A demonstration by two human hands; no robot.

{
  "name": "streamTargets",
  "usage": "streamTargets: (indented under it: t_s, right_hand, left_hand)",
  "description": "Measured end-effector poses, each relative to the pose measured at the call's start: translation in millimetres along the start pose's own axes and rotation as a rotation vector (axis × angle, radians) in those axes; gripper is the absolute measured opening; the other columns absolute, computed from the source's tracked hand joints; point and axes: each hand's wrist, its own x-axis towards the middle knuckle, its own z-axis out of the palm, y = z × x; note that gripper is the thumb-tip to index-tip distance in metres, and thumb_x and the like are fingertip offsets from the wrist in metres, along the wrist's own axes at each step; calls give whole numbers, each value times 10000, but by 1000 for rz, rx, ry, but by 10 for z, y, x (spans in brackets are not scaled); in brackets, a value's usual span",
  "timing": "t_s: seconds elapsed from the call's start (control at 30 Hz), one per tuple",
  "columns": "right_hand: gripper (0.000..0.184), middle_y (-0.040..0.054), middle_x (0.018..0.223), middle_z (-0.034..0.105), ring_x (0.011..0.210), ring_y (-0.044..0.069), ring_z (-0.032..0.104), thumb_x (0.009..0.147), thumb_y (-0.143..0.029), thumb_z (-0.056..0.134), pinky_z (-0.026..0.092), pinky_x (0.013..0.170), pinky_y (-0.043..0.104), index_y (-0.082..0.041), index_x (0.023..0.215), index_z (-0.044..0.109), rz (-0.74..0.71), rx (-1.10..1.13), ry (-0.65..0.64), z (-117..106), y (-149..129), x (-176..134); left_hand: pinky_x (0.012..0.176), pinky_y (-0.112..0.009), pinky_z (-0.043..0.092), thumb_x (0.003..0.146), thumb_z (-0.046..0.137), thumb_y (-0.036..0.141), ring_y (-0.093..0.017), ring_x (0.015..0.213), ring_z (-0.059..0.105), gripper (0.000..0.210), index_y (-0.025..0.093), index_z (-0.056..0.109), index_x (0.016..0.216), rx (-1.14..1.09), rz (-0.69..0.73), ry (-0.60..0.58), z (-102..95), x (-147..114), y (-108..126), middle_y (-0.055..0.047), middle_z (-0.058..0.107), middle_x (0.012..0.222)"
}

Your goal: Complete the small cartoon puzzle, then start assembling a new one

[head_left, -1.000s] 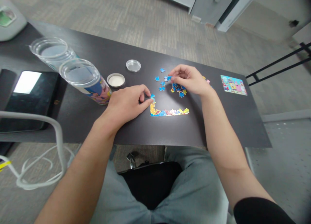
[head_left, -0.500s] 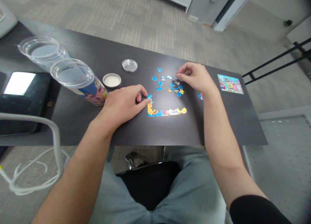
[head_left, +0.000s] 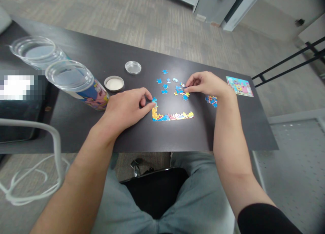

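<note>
An L-shaped strip of joined jigsaw puzzle pieces (head_left: 172, 117) lies on the dark table. My left hand (head_left: 129, 103) rests at its left side, thumb and index fingertips curled against the top end of the short column. Beyond the strip is a cluster of loose puzzle pieces (head_left: 179, 88), mostly blue, with several more scattered to the left. Over the cluster's right edge is my right hand (head_left: 204, 83), with thumb and index finger pinched on a small puzzle piece that they mostly hide. A second pile of puzzle pieces (head_left: 211, 100) lies beside my right forearm, partly covered by it.
A picture card (head_left: 240, 86) lies at the right. Left of the pieces are a clear lid (head_left: 133, 67) and a white-lined round lid (head_left: 114, 83). Two clear-topped canisters (head_left: 86, 92) stand at the left, near a black device (head_left: 20, 122) and a white cable (head_left: 57, 153).
My right hand has moved slightly toward me and down onto the loose cluster, uncovering more of the pile by my forearm. My left hand stays at the strip.
</note>
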Motion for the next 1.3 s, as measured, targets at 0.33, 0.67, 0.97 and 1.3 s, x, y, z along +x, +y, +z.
streamTargets:
  t_s: [0.33,0.67,0.97,1.3]
  right_hand:
    - [455,-10,826,722,774,214,605,761,-613,1256,419,713,432,-311,949,971,-41,-88,-243,-58,-253,-94]
    - [352,23,874,768,826,245,622,834,-536,1219,456,783,461,-311,904,958,-76,-91,-191,65,-301,-53]
    - [340,5,807,730,816,246,630,827,-505,1206,457,781,453,-300,910,947,-65,-117,-190,75,-348,-51]
    - [524,21,855,809,803,231,638,787,-604,1244,483,766,429,-290,948,856,-22,68,-192,117,-414,-75]
  left_hand:
    - [762,-401,414,1118,832,486,-287,936,828,182,364,882,1242,-31,-10,5,18,1,0,-4,895,1032]
    - [757,-409,435,1135,816,504,-285,942,834,219,356,888,1279,-2,-8,-9,3,-3,11,-5,914,1069]
    - [758,-392,410,979,999,722,-288,959,826,544,325,856,1321,-24,15,4,8,-47,27,-13,897,1110]
    - [764,-383,411,877,1090,691,-294,964,807,640,357,865,1375,-21,-3,-22,-22,-42,16,-15,889,1131]
